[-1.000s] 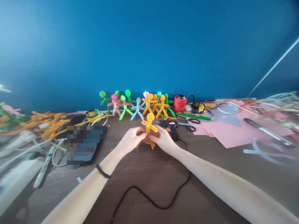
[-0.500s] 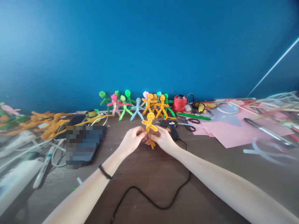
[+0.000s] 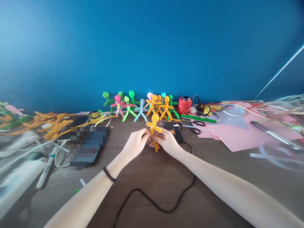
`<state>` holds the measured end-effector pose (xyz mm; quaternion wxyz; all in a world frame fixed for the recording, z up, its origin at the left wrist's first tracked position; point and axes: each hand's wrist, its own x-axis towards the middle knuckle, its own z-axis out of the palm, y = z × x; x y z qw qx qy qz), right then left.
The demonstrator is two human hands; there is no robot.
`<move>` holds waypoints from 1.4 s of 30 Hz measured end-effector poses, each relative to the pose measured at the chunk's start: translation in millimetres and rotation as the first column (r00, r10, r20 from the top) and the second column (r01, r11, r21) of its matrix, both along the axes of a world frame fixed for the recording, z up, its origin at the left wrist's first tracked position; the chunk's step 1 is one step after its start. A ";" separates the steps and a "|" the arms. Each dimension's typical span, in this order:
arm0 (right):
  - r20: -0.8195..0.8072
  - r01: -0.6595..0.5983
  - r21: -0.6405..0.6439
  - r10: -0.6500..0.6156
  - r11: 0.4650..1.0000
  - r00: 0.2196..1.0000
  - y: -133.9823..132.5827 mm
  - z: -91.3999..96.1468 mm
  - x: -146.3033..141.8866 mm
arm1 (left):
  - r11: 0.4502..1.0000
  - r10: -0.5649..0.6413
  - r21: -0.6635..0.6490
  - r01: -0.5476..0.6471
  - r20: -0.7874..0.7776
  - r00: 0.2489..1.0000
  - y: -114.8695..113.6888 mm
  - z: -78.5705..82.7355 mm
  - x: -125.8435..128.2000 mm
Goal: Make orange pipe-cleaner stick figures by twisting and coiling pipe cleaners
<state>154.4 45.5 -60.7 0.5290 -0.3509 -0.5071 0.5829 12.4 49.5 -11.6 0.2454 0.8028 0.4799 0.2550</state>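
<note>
I hold a small orange pipe-cleaner figure (image 3: 154,124) upright over the brown table (image 3: 147,177). My left hand (image 3: 135,144) pinches its lower body from the left, fingers closed. My right hand (image 3: 167,141) grips it from the right, fingers closed too. The figure's head and arms stick up above my fingers, and one leg pokes out below them. Its waist is hidden by my fingertips.
A row of coloured pipe-cleaner figures (image 3: 140,106) stands against the blue wall. A black glue gun (image 3: 174,128) lies right behind my right hand, its cord (image 3: 152,202) looping toward me. A phone (image 3: 86,144) lies left, pink paper (image 3: 239,133) and scissors (image 3: 193,122) right, orange pipe cleaners (image 3: 47,123) far left.
Both hands stay pinched on the orange figure. The view has shifted slightly, so everything sits a little further right in the picture.
</note>
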 end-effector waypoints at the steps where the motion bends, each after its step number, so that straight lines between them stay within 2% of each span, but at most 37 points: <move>1: 0.005 -0.002 0.001 0.002 1.000 1.000 -0.3 0.4 0.0 | 1.000 -0.002 0.003 0.002 0.002 1.000 0.4 -0.9 -0.3; 7: 0.014 -0.005 0.008 0.005 1.000 1.000 -0.1 0.0 0.1 | 0.999 0.005 -0.034 -0.003 0.047 0.999 1.1 -4.8 -0.4; 14: 0.108 0.027 0.054 -0.033 0.998 0.994 -2.8 -1.2 -0.8 | 0.986 0.016 -0.165 0.021 0.221 0.975 3.7 -9.5 -0.4; 19: 0.277 0.026 0.193 -0.080 0.981 0.957 -4.3 -5.1 -2.4 | 0.983 0.081 -0.183 -0.023 0.318 0.945 7.1 -17.0 -1.5; 24: 0.431 0.012 0.239 -0.117 0.971 0.895 -5.0 -5.2 -1.3 | 0.963 0.137 -0.268 -0.021 0.423 0.896 7.1 -24.4 1.6; 28: 0.497 -0.028 0.276 -0.117 0.961 0.860 -8.1 -1.2 -0.6 | 0.974 0.097 -0.224 0.009 0.456 0.885 5.8 -28.4 2.3; 33: 0.471 -0.042 0.246 -0.081 0.968 0.878 -10.3 -1.9 -2.1 | 0.990 0.095 -0.133 -0.039 0.445 0.891 5.0 -31.4 0.6; 38: 0.514 -0.062 0.271 -0.090 0.961 0.853 -11.1 -1.8 -3.2 | 0.972 0.124 -0.234 -0.018 0.449 0.885 8.0 -33.8 -1.8; 42: 0.527 -0.060 0.270 -0.095 0.961 0.844 -10.9 -0.9 -3.5 | 0.972 0.109 -0.234 0.005 0.472 0.875 9.2 -36.3 -2.5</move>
